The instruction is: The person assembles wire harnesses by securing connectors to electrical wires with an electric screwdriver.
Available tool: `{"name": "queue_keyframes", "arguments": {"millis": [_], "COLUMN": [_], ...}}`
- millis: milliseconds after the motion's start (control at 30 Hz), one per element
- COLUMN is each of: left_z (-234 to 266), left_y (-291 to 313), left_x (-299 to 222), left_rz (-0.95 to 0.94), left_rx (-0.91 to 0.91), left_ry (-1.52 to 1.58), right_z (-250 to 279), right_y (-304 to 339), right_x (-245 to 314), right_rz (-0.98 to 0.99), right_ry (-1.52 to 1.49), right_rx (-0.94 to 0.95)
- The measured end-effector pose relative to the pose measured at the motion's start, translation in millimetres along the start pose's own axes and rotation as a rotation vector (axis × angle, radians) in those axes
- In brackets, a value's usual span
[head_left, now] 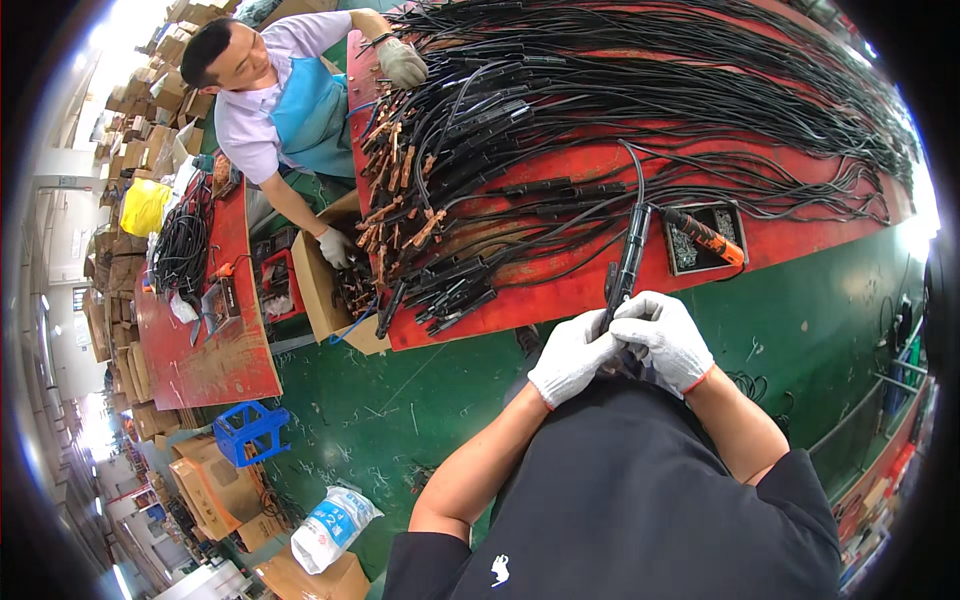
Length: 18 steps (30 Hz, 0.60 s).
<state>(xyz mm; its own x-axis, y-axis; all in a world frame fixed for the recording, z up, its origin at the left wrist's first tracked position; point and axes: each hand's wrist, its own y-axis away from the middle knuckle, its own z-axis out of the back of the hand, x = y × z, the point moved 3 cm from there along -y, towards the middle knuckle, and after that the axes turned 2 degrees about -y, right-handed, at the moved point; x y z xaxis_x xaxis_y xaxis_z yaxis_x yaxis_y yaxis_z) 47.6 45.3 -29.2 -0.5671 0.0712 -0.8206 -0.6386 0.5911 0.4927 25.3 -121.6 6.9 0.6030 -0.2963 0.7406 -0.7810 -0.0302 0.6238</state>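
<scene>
Both my hands wear white knitted gloves and meet in front of my body, just off the near edge of the red table (pixel 575 290). Between them is the lower end of a long black cable handle (pixel 630 250), which points away from me, its cable curving over the table. My left hand (pixel 572 362) closes on it from the left, fingers bent. My right hand (pixel 662 340) pinches it from the right, thumb and fingers together. The gloves hide the gripped end. Right of the handle lies an orange and black power screwdriver (pixel 708 236), across a tray (pixel 690 271) of small screws.
Bundled black cables (pixel 660 95) with copper ends (pixel 405 185) cover much of the table. At the far left a gloved co-worker (pixel 295 115) reaches into a cardboard box (pixel 312 285). A second red table (pixel 215 370), blue stool (pixel 250 432) and white sack (pixel 330 530) stand left.
</scene>
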Motion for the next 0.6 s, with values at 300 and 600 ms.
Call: {"name": "queue_keyframes", "arguments": {"millis": [300,600], "left_z": [5,5], "left_y": [-5,-3], "left_x": [5,-9], "left_rz": [0.004,0.053], "left_rx": [0.028,0.038], "left_ry": [-0.014,-0.028], "right_z": [-4,4], "right_y": [-8,-13], "right_x": [-19,-27], "right_rz": [0.048,-0.024], "right_ry": [-0.124,-0.318], "right_rx": [-0.100,-0.060]}}
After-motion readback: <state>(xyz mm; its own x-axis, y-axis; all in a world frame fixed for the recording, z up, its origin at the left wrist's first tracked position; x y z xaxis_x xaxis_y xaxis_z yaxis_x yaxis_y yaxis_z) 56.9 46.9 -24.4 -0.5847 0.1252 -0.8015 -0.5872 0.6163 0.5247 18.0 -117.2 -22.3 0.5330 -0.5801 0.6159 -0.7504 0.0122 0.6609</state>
